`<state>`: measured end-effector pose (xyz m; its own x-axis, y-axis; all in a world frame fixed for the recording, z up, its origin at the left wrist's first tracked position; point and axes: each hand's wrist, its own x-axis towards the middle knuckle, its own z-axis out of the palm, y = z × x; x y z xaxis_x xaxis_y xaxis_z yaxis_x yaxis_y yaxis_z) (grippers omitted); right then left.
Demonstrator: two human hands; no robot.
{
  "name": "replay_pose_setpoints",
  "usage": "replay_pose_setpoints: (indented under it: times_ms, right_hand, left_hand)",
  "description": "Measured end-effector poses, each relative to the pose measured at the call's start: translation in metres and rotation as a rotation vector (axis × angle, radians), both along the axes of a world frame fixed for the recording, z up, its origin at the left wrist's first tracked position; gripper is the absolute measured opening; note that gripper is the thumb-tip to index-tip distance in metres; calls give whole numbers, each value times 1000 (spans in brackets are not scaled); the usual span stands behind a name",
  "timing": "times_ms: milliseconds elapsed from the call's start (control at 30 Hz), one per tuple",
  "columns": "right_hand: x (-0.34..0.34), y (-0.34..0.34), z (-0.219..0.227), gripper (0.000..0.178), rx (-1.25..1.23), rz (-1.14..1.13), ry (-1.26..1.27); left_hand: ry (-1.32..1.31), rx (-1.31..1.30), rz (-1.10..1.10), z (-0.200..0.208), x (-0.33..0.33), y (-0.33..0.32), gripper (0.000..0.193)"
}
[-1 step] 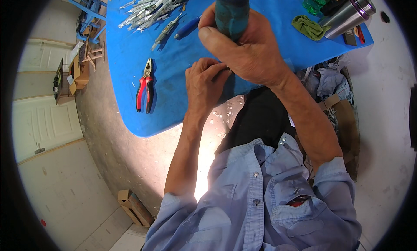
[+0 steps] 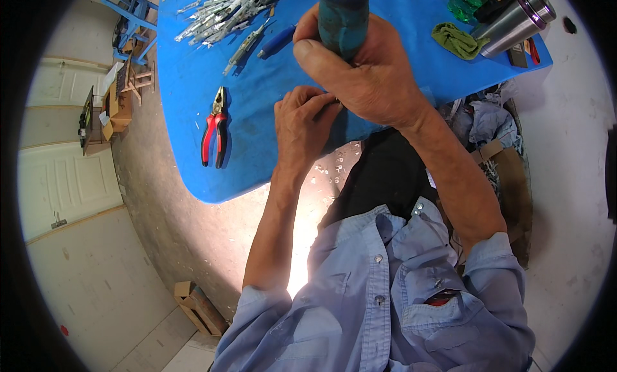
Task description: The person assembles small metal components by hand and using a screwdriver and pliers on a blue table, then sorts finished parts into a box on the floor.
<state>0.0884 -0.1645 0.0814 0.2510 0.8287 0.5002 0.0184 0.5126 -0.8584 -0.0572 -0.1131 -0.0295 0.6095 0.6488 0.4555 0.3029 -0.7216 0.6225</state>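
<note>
My right hand [image 2: 369,70] is wrapped round a thick, worn teal cylindrical tool [image 2: 344,25] with a dark blue top. It is held upright over the table; its lower end is hidden behind my hand, so its exact kind cannot be told. Just below and left, my left hand [image 2: 302,118] rests near the table's front edge, thumb and fingers pinched together. A tiny bit of something shows at the fingertips, too small to name. Red-and-black pliers [image 2: 216,127] lie to the left of my left hand. A blue pen-like tool [image 2: 277,41] lies beyond it.
Several silvery metal strips [image 2: 225,15] are heaped at the far left of the blue table [image 2: 250,160], with a separate strip [image 2: 246,47] nearer. At the right are a green cloth [image 2: 457,41] and a steel flask [image 2: 514,25]. A cardboard box [image 2: 511,185] with scraps stands below.
</note>
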Motion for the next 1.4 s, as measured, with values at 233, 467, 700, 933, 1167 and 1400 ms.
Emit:
replay_pose_setpoints:
  times_ms: [233, 467, 700, 933, 1167, 1400]
  right_hand:
    - [1, 7, -9, 8, 20, 30, 34]
    - [3, 10, -15, 9, 65, 27, 34]
    - [1, 1, -2, 9, 25, -19, -27]
    - [1, 9, -12, 10, 43, 12, 10]
    - [3, 7, -10, 10, 12, 16, 7]
    - [5, 11, -14, 9, 80, 0, 20]
  left_hand:
    - [-5, -22, -6, -1, -1, 1, 15]
    - [14, 18, 29, 3, 0, -3, 17]
    - [12, 23, 17, 4, 0, -3, 15]
    - [-7, 37, 2, 2, 1, -1, 14]
    - [1, -2, 11, -1, 0, -1, 15]
    - [17, -12, 13, -1, 0, 0, 17]
